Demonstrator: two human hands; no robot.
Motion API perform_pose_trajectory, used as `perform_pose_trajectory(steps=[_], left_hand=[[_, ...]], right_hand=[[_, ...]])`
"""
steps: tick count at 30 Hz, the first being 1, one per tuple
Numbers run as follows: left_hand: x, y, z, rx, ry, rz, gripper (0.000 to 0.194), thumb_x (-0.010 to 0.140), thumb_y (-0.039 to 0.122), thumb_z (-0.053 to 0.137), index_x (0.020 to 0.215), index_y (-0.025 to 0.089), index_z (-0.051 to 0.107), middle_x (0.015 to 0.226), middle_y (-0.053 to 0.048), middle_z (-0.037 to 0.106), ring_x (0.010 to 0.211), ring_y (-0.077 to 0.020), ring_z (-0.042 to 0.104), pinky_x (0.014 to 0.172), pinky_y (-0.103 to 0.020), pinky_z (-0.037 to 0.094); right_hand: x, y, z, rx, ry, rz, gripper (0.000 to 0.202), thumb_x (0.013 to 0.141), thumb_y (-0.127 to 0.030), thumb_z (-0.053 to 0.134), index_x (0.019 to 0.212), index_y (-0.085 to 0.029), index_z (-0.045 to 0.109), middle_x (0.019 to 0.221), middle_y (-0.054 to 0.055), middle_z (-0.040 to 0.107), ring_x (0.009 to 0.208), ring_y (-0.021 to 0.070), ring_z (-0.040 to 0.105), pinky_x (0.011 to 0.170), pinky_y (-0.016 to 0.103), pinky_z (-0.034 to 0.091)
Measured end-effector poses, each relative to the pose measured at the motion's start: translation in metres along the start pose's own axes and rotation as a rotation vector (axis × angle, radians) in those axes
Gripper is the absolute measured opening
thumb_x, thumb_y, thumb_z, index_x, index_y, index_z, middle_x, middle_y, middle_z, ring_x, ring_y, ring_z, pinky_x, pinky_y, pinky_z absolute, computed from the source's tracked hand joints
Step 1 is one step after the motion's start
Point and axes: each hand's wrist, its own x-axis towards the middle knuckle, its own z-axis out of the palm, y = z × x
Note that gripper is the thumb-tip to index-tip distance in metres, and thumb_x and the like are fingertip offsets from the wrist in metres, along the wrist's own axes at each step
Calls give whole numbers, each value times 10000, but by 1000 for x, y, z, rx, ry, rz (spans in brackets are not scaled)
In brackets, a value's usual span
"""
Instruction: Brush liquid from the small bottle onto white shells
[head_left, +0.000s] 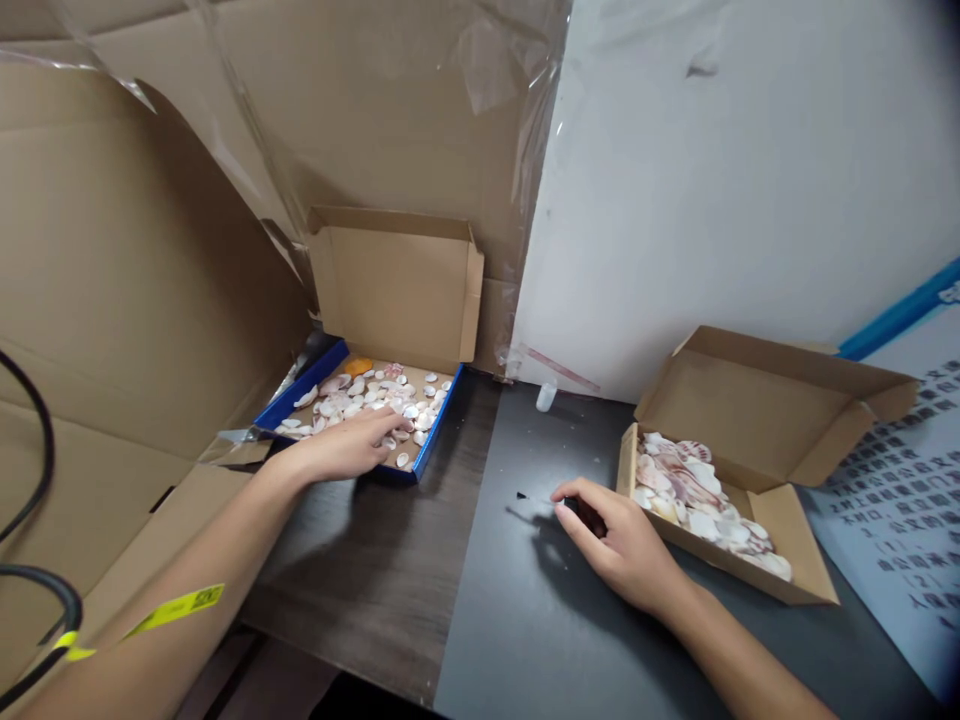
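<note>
Here the person is working between two open boxes set at either side of a dark table (390, 560), each within reach of one hand. The left hand (349, 448), at centre left of the frame, is reaching into the blue box (431, 440); its fingers are lying loosely curled and spread over the small shells (367, 395), their tips touching a few near the box's front edge, and it is not possible to tell whether one is being pinched underneath. That box's brown lid (394, 285) is standing upright behind it, likely so that the shells are staying open to view and the hand can come in low from the front. The right hand (619, 540), at lower centre right, is resting on a dark mat (525, 620) with thumb and fingers pressed together around a thin dark tool (544, 500), whose tip is pointing left toward the middle of the mat; the hold looks like a pen grip, suited to fine work. Just beside that hand, touching or nearly so, the brown box (787, 510) is holding larger shells (697, 500) heaped toward its left end, its lid folded back to the upper right. A small white bottle (546, 396) is standing well apart from both hands at the mat's far edge, against a white panel (750, 170). Cardboard (150, 250) is walling the upper left.
</note>
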Motion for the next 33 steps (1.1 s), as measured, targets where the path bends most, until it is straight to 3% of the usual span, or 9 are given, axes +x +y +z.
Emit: perform_pose_trajectory(steps=[3,7,12,18,21,26,30,33], left_hand=[[10,-8,3,-70,-60,12,406,788,197,486,1179,216,594,1151,-76,626,1035,-228,579,902,-320,445],[18,-13,8,-115,-39,-10,288,812,222,453,1057,204,602,946,-51,642,848,-204,581,743,-283,430],[19,-13,6,-122,16,-17,204,863,318,443,877,185,596,852,-47,630,785,-194,561,690,-271,395],[16,-11,-7,-167,13,-97,279,893,420,431,917,190,587,799,-20,605,736,-180,547,657,-262,384],[14,-8,-11,-197,3,-85,307,911,422,407,945,189,603,870,-35,626,799,-186,568,726,-274,421],[2,-6,-10,-97,190,5,331,914,388,396,1074,200,616,1113,-79,598,1082,-240,539,972,-348,399],[-12,-5,-5,-116,-4,-62,326,900,297,372,1036,221,658,1088,-59,634,1029,-231,592,933,-332,436],[-17,-4,-3,-143,-49,-49,370,866,235,388,1100,252,675,1188,-47,619,1097,-231,586,985,-333,417]], right_hand=[[0,-2,-2,-2,3,-1,185,978,-342,476,988,-216,610,756,2,602,645,143,536,615,265,399],[0,-4,-3,-2,9,-5,182,978,-336,472,982,-214,606,772,8,608,657,145,540,614,263,402],[0,-3,-2,-6,17,-19,178,977,-332,473,975,-213,606,760,4,607,647,142,543,616,264,406],[0,-3,-2,-2,12,-17,178,976,-329,476,977,-213,612,766,2,613,653,139,553,606,256,410],[0,-3,-2,-2,8,-16,178,976,-327,475,978,-215,613,759,-1,611,644,135,550,600,253,408],[0,-3,-2,-9,19,-28,186,971,-333,481,966,-209,619,759,7,620,646,139,559,601,255,418],[0,-2,-2,-19,22,-32,189,970,-335,480,972,-214,624,765,3,630,643,135,563,604,252,423],[0,-2,-2,-19,20,-33,197,970,-338,477,980,-214,629,762,5,633,638,135,564,595,251,424]])
